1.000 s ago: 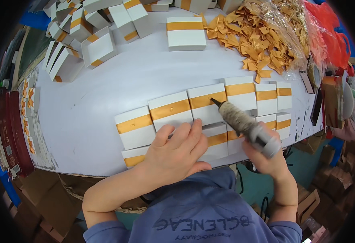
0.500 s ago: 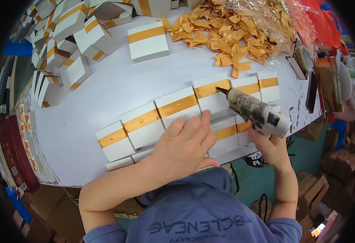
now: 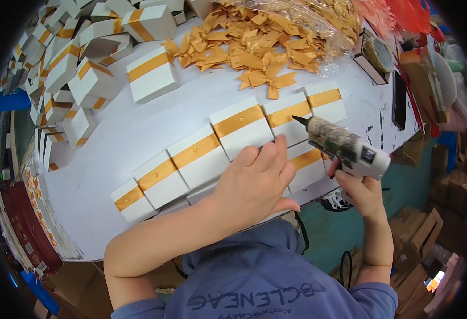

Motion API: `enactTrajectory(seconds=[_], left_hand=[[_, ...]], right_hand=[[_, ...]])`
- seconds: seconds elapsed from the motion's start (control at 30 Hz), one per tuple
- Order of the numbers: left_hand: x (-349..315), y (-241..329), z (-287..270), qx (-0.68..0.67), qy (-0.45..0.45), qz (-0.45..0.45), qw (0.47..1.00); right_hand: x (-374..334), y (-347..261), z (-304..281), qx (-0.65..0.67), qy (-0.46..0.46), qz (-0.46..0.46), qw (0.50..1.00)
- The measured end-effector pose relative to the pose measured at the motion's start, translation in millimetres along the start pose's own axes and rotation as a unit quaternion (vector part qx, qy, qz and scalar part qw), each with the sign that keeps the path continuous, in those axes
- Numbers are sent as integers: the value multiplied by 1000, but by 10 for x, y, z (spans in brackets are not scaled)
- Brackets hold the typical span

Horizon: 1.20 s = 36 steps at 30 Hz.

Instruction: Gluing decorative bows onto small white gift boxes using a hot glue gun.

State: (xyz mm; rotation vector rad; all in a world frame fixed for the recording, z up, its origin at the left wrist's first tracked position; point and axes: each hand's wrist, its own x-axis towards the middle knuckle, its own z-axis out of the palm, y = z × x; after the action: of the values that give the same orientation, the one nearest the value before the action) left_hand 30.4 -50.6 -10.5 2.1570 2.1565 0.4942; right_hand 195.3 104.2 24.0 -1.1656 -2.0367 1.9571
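Note:
My right hand (image 3: 362, 192) is closed around the handle of a hot glue gun (image 3: 345, 146), its printed barrel pointing left. The black nozzle tip is at the gold ribbon of a white gift box (image 3: 288, 131) in the upper row; I cannot tell if it touches. Left of that, a white gift box (image 3: 241, 133) and several others in the row have small clear glue dots on their ribbons. My left hand (image 3: 254, 181) rests over the boxes, thumb apart, fingers bent at the row's lower edge. It partly hides a lower row of boxes, including one white box (image 3: 310, 178).
Loose gold ribbon bows (image 3: 260, 45) lie heaped at the back beside clear plastic wrap (image 3: 326, 69). White boxes are piled at back left, one box (image 3: 152, 80) standing apart. A tape roll (image 3: 377, 53) and a black phone-like slab (image 3: 399, 100) are at right.
The glue gun has moved one box to the right along the row. A glue dot now shows on the ribbon it left. The left hand shifted slightly right; the view has shifted too.

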Motion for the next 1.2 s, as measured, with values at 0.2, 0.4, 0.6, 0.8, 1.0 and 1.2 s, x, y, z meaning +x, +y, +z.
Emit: enactTrajectory(seconds=[0.2,0.4,0.6,0.8,1.0,1.2], left_hand=[[153,19,-96,-12,-50,-3,999],[501,55,104,-82,45,40,995],[611,88,233,-48,23,42,998],[581,70,138,-80,35,51,995],[-458,132,-303,-116,144,75,980],[-1880,504,-78,-58,231,-83,968]], right_hand=[[54,-31,-82,-289,-42,-121,949],[134,13,-406,31,78,-48,995],[153,91,-369,-43,125,-45,990],[26,-8,-429,123,27,-84,989],[-47,207,-95,636,-221,-142,726],[-198,114,830,316,-374,70,869]])
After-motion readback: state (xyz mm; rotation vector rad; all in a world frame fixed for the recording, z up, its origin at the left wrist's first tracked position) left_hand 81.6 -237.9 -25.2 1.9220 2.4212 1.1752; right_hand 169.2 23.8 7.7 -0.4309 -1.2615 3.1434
